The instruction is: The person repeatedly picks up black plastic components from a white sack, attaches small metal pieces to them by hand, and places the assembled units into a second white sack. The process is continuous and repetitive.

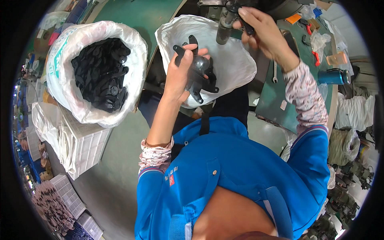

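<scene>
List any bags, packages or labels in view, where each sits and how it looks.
Large white sack with green print: left, open, full of black parts.
White plastic bag: centre top, behind the left hand.
White ribbed crate: under the sack.

A sack (64,76) full of plastic parts (102,74) is sitting at the left on a crate (86,146). Right of it, a second bag (236,64) is lying open, with the left hand (180,76) holding a part (198,70) over it. The right hand (266,36) is resting on a machine handle (226,22) farther off. A wrench (275,72) and a bottle (334,76) are lying on the bench (272,100) at the right.
</scene>
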